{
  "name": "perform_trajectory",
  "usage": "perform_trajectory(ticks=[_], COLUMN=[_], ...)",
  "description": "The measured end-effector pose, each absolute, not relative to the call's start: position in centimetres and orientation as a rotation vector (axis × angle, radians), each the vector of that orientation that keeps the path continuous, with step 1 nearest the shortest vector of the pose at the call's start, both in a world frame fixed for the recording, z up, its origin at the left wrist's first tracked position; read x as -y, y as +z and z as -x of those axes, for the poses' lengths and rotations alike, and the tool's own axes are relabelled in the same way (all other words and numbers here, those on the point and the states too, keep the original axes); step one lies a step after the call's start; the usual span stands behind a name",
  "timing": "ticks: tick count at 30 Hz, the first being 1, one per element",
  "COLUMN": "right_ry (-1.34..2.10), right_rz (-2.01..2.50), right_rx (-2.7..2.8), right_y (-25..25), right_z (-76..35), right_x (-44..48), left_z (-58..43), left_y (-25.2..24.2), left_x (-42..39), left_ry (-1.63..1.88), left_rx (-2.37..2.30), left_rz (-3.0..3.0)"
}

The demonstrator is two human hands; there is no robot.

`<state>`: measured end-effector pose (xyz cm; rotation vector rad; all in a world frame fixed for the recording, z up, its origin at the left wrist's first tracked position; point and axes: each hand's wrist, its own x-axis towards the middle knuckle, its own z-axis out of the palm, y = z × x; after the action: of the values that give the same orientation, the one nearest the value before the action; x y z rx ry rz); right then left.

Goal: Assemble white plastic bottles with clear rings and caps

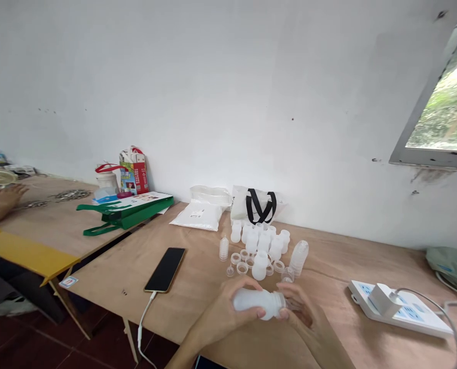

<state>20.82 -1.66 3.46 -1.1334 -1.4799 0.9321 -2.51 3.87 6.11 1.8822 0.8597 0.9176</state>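
Observation:
My left hand [234,307] is wrapped round a frosted white plastic bottle [256,302], which lies on its side above the table with its neck to the right. At that neck my right hand [299,307] pinches a clear, pointed bottle top [292,304], partly hidden by the fingers. Just beyond my hands stands another frosted bottle [260,265], in front of a group of several similar ones [264,241]. Clear rings [242,267] and a small clear teat [230,270] lie around it. A stack of clear caps [299,256] rests to the right.
A phone [165,270] on a charging cable lies left. A white power strip [401,310] with a plugged-in adapter is right. White packages [200,215] and a bag with black handles [240,205] stand by the wall. Another person's hand [7,197] is at the far-left table [47,225].

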Motion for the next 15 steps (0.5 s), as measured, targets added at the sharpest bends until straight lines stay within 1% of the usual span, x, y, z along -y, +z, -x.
perform_trajectory(ticks=[3, 7, 9, 12, 15], right_ry=[0.91, 0.685, 0.624, 0.621, 0.693], right_rz=[1.176, 1.181, 1.168, 1.182, 1.26], right_rx=[1.519, 1.65, 1.714, 1.726, 1.628], right_y=[3.22, 3.46, 3.65, 3.76, 3.5], right_z=[-21.04, -21.37, -21.42, -21.27, -20.92], right_x=[1.56, 1.89, 2.09, 2.25, 2.1], left_z=[2.24, 2.2, 2.27, 2.43, 2.57], left_y=[5.93, 5.57, 5.55, 5.68, 5.86], left_x=[-3.63, -3.82, -3.97, -4.03, -3.8], left_ry=[0.894, 0.848, 0.811, 0.771, 0.786], left_rx=[-0.855, -0.858, -0.807, -0.715, -0.738], left_rz=[-1.933, -1.825, -1.719, -1.604, -1.645])
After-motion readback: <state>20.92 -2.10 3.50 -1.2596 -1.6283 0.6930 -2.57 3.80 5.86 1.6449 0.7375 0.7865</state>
